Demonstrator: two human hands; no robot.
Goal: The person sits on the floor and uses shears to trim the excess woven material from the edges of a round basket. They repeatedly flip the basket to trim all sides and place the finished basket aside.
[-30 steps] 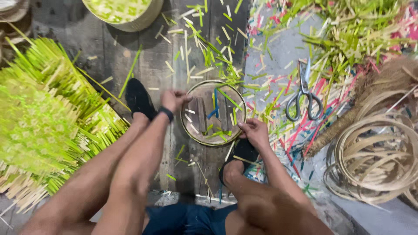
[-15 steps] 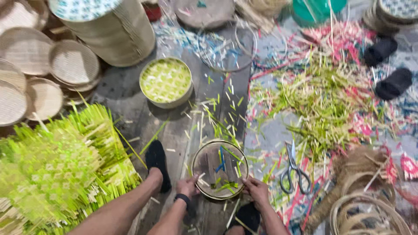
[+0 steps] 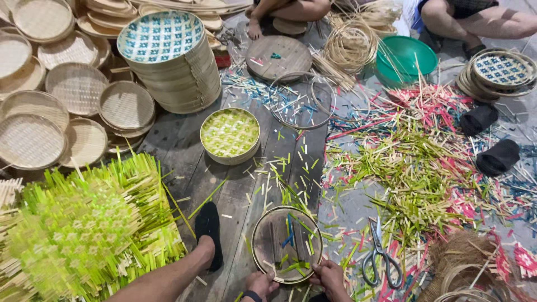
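Note:
A thin round bamboo hoop lies on the wooden floor, with green and blue strip scraps inside it. My left hand grips its near left rim and my right hand grips its near right rim. My left foot in a black sandal rests beside the hoop. A stack of green woven mats with loose strip ends lies at my left. Scissors lie to the right of the hoop.
A small green woven basket stands ahead, behind it a tall basket stack with a blue-white woven top. Plain woven trays fill the left. Coloured strip scraps, hoop coils, a green bowl and other people's legs lie beyond.
The view has tilted up and away, so the hoop and my hands now sit at the bottom edge. Both hands keep hold of the hoop.

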